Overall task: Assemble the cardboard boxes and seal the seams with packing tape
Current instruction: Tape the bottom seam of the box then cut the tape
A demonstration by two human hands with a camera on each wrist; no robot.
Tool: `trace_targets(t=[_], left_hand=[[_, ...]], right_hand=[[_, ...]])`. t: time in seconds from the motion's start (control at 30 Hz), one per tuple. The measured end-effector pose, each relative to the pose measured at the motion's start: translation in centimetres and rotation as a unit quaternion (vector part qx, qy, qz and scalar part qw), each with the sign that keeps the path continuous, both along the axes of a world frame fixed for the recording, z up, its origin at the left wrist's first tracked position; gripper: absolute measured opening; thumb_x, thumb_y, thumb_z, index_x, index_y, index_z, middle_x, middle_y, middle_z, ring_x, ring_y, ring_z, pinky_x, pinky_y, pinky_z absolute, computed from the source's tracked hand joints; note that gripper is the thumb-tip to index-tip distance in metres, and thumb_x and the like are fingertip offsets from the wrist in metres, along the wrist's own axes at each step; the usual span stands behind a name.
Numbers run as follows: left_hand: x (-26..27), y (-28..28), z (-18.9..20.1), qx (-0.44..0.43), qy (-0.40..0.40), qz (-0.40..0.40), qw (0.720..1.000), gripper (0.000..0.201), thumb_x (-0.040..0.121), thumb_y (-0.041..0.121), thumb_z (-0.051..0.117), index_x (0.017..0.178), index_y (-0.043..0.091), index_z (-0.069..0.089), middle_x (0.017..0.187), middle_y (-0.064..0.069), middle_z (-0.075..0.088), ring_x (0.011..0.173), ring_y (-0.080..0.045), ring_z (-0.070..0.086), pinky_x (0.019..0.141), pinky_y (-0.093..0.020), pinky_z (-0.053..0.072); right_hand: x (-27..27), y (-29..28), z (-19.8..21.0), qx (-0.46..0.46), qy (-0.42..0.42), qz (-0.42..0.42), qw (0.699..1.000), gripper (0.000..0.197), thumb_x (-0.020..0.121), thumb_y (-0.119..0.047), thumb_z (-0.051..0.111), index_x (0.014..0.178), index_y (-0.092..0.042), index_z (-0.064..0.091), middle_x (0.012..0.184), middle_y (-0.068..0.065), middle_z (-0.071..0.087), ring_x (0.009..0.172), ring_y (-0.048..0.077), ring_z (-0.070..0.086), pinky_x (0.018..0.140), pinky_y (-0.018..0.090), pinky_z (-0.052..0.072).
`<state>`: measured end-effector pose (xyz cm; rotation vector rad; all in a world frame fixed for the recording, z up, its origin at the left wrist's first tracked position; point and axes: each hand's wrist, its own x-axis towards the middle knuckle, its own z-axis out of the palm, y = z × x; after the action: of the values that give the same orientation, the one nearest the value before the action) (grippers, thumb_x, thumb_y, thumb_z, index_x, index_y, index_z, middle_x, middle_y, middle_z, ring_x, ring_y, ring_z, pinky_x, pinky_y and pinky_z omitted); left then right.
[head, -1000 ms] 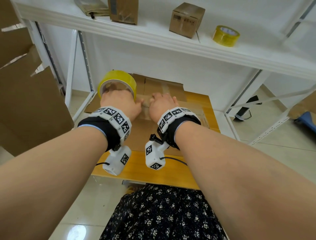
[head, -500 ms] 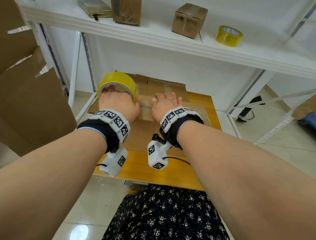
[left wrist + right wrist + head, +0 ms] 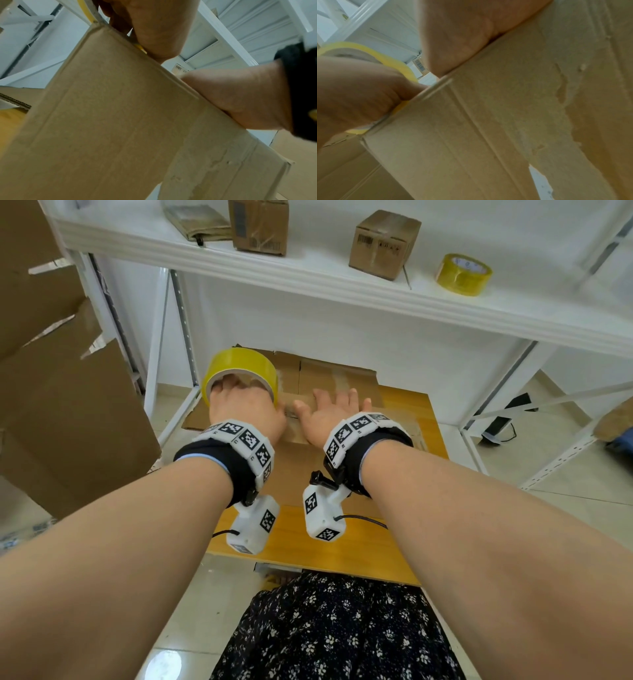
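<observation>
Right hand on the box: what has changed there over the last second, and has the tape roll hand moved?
The right hand has opened: from curled at the seam a second ago, its fingers now lie flat and spread on the box, pressing further back. The left hand stays put, fingers through the tape roll beside the seam. The box has not shifted on the table.

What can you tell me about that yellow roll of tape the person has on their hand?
The tape roll is a wide ring of glossy yellow packing tape on a pale core. It stands on edge at the left end of the cardboard box, with the left hand pushed through its core, so it sits round the fingers. The shelf roll is a separate one.
</observation>
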<state>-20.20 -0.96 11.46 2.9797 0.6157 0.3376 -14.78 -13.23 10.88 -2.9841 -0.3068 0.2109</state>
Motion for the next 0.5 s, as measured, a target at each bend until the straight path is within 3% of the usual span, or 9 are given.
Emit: trace_targets(t=[0.13,0.33,0.43,0.5], left_hand=[[0.3,0.0,-0.1,-0.007,0.013,0.004,1.000,0.045,0.089,0.059,0.040,0.080,0.016,0.050,0.106,-0.015,0.065,0.120,-0.033,0.044,0.102,-0.044,0.029],[0.0,0.8,-0.5,0.022,0.012,-0.015,1.000,0.063,0.093,0.062,0.029,0.097,0.009,0.062,0.112,-0.017,0.064,0.123,-0.035,0.043,0.105,-0.046,0.027],[0.0,1.2,-0.1,0.033,0.029,-0.028,0.999,0.071,0.093,0.067,0.023,0.094,0.008,0.064,0.110,-0.019,0.064,0.119,-0.035,0.047,0.105,-0.045,0.029],[-0.1,1.3,0.1,0.041,0.038,-0.036,0.998,0.066,0.093,0.066,0.023,0.088,0.011,0.060,0.111,-0.018,0.064,0.117,-0.034,0.049,0.105,-0.044,0.028]], right_hand=[[0.1,2.6,1.6,-0.021,0.036,0.005,0.999,0.054,0.098,-0.047,0.024,0.147,-0.026,0.034,0.153,0.017,0.027,0.145,0.044,0.012,0.114,0.063,0.012],[0.0,3.4,-0.7,0.040,-0.021,0.000,0.999,0.050,0.100,-0.037,0.021,0.144,-0.022,0.039,0.157,0.010,0.029,0.151,0.028,0.004,0.121,0.051,-0.001],[0.5,3.5,-0.6,0.043,-0.024,0.003,0.999,0.049,0.100,-0.036,0.022,0.145,-0.023,0.038,0.158,0.008,0.027,0.151,0.027,0.002,0.121,0.051,-0.002],[0.5,3.5,-0.8,0.042,-0.022,0.005,0.999,0.049,0.101,-0.037,0.022,0.146,-0.024,0.037,0.158,0.008,0.026,0.151,0.027,0.001,0.121,0.050,-0.003]])
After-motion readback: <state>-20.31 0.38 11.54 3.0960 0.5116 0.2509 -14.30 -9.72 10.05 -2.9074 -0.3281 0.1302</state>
